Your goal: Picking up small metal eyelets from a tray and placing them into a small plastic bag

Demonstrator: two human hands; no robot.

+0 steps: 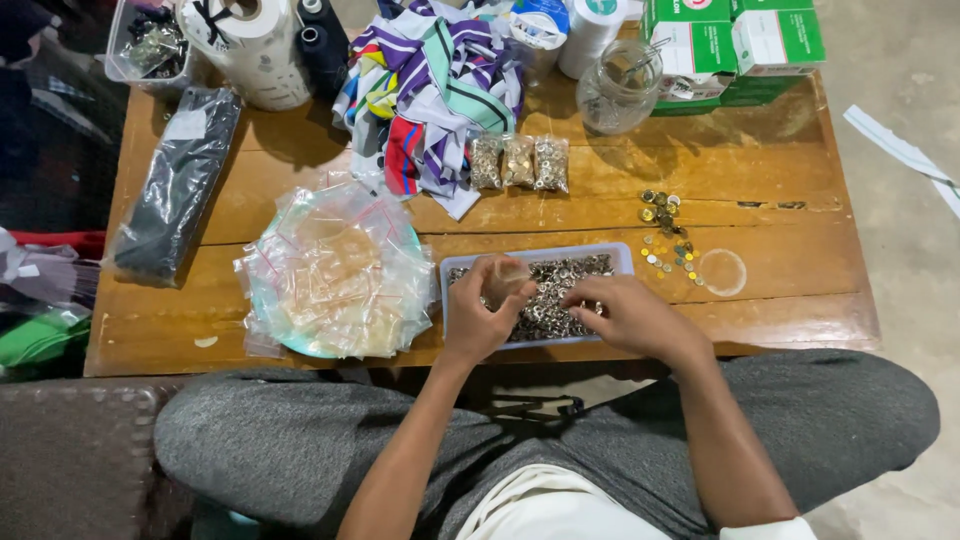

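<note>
With the left hand pinching a small clear bag and the right hand pinching eyelets at the tray's three o'clock, loose pieces could spill onto the counter.

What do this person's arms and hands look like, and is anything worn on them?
Both arms are bare from the elbows down. The left hand and right hand have no gloves, and no rings, watch or bracelet show on them. The edge of a white short sleeve shows at the right upper arm. The fingers are uncovered.
</note>
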